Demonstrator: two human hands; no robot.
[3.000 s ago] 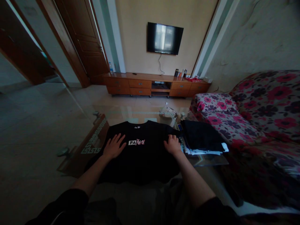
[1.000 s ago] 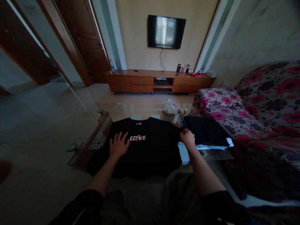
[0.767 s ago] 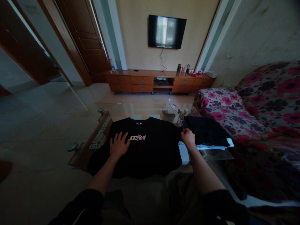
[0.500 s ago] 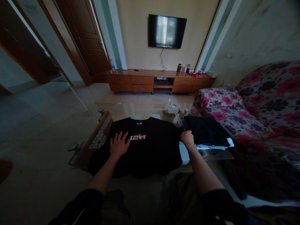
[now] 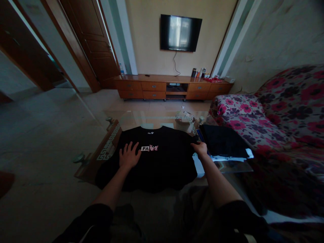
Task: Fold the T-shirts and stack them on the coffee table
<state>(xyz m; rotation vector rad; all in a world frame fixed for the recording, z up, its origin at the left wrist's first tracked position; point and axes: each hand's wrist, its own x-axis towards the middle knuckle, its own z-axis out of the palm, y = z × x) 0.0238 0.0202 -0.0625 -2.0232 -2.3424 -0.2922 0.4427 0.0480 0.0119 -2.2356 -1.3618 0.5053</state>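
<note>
A black T-shirt [image 5: 157, 165] lies spread on a glass coffee table [image 5: 106, 145], its neckline toward the far side and a "PAWS" print across the chest. My left hand [image 5: 129, 156] rests flat on the left part of the shirt, fingers spread. At the right sleeve, my right hand [image 5: 201, 149] has its fingers closed on the cloth; the fingertips are partly hidden. Just beyond that hand sits a stack of folded dark clothes [image 5: 222, 140], with white cloth showing under its near edge.
A sofa with a floral cover [image 5: 253, 125] stands along the right. Under the glass, near the far edge, there is a bowl-like object [image 5: 186, 117]. A wooden TV cabinet [image 5: 154, 86] with bottles on top lines the far wall, below a television [image 5: 180, 33].
My right hand has shifted slightly left at the sleeve, and its fist has loosened, thumb side now pointing left. My left hand and the shirt stay nearly the same.
</note>
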